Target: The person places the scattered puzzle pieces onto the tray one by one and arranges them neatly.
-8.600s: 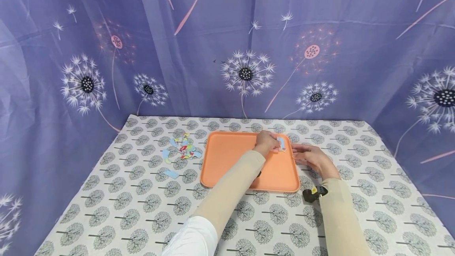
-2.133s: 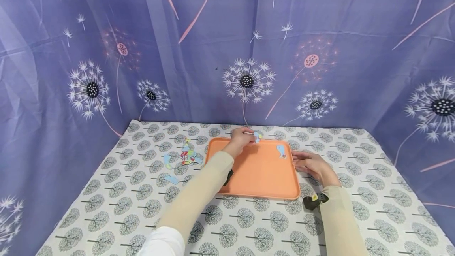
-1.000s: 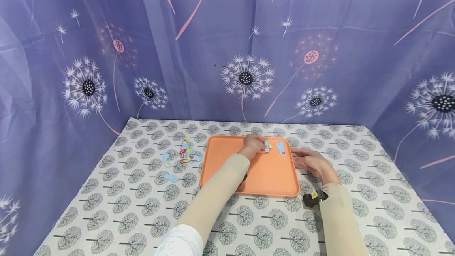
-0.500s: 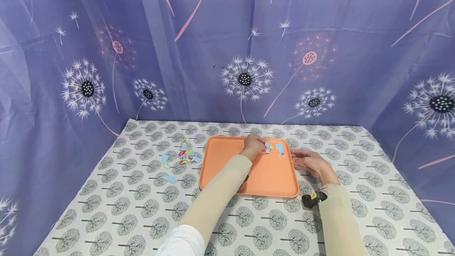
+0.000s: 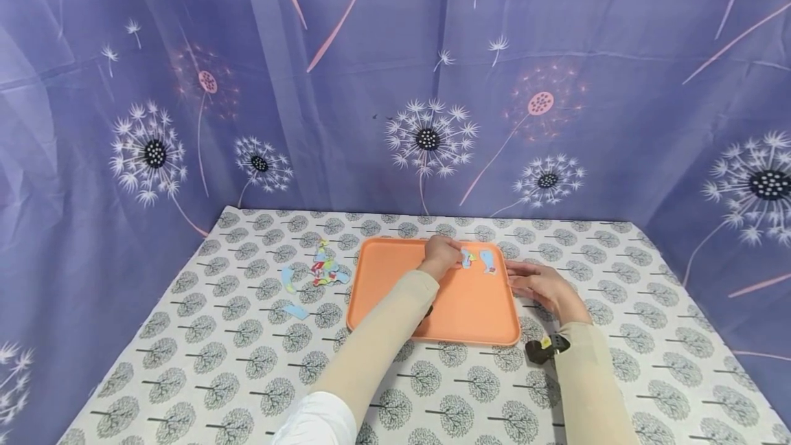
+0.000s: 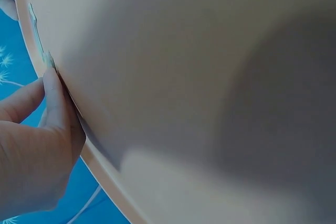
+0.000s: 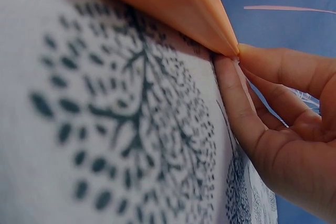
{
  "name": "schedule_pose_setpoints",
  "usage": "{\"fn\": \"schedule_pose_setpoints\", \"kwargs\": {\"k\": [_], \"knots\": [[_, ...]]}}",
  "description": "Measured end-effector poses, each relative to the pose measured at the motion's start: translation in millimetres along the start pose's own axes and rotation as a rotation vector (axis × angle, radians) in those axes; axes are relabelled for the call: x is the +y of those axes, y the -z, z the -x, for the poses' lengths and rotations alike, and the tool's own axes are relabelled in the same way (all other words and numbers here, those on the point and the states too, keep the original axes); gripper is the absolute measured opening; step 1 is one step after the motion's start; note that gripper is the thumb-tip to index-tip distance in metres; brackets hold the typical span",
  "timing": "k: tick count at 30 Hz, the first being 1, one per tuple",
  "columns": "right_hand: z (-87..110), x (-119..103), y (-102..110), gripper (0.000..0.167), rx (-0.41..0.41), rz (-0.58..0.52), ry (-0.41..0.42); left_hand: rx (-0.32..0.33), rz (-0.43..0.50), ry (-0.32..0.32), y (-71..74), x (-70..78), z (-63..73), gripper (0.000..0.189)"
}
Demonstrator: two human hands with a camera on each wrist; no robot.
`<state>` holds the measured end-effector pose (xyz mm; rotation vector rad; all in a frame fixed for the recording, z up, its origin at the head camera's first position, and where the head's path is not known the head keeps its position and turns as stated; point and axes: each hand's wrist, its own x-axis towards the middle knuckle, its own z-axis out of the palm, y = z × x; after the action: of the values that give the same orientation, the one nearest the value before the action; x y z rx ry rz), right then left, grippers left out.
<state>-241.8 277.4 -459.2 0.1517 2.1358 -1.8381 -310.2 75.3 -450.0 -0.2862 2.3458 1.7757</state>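
Observation:
An orange tray [image 5: 457,325] lies on the table. Near its far right corner, one light-blue puzzle piece [image 5: 487,261] lies flat, and a second blue-and-yellow puzzle piece [image 5: 467,258] sits just left of it, a small gap between them. My left hand [image 5: 440,255] reaches over the tray and pinches this second piece at its left side; in the left wrist view the fingertips [image 6: 50,74] meet the thin piece against the tray floor. At the tray's right edge, my right hand [image 5: 544,287] holds the rim between thumb and fingers, as the right wrist view shows [image 7: 283,93].
Left of the tray, several loose puzzle pieces [image 5: 324,270] lie in a cluster. Two blue ones, a curved piece [image 5: 287,279] and a strip-like piece [image 5: 296,311], lie apart from it. A tree-print cloth [image 5: 247,356] covers the table; a purple curtain [image 5: 346,122] hangs behind.
My left hand has brought the second piece from the tray's far edge rightward and down beside the first, which my left hand placed earlier. In the last half second little moves. The right hand stays.

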Motion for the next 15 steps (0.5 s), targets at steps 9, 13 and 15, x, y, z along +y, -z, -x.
{"fn": "schedule_pose_setpoints", "kwargs": {"k": [9, 13, 15], "knots": [[-0.4, 0, 1, 0.061, -0.012, 0.047, 0.008, -0.021, 0.079, 0.027, 15.9, 2.7, 0.0, 0.026], [0.9, 0, 1, 0.061, -0.021, 0.047, 0.012, -0.030, 0.128, 0.032, 26.4, 1.7, -4.8, 0.021], [0.3, 0, 1, 0.061, -0.028, 0.042, 0.017, -0.023, 0.139, 0.025, 32.9, 2.6, -6.2, 0.020]]}}
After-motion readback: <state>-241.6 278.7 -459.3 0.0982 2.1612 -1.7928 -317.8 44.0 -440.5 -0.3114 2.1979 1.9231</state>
